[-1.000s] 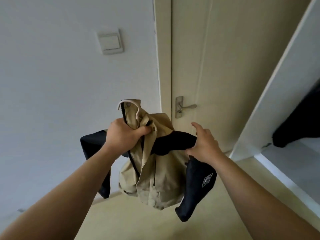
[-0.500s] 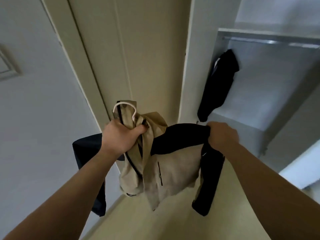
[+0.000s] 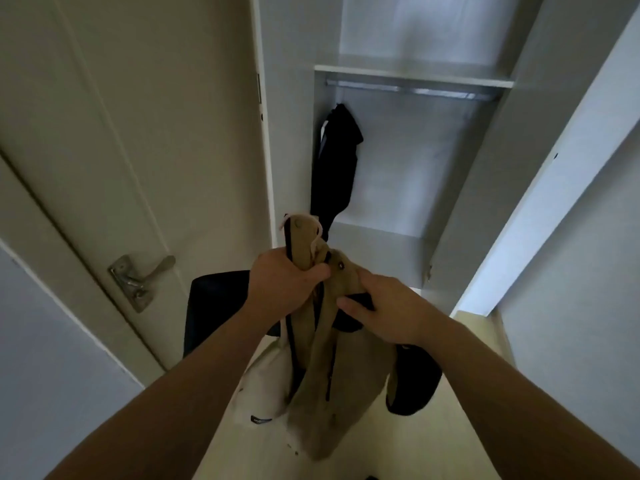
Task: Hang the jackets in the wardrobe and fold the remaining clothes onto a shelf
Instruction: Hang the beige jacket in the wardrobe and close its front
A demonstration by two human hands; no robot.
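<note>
left hand (image 3: 289, 284): fist round jacket (image 3: 346, 393) | right hand (image 3: 391, 311): fingers curled on it | both arms: extended forward

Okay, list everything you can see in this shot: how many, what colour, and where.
tan jacket: one, tan with black sleeves, held up before the wardrobe
black jacket: one, black, hanging at the rail's left end
rail: one, silver, under the shelf
shelf: one, white, top of the wardrobe
wardrobe door: one, white, open, right
room door: one, beige, closed, left
door handle: one, silver, on the room door
left hand: grip on the tan jacket's collar
right hand: grip on its black shoulder
</note>
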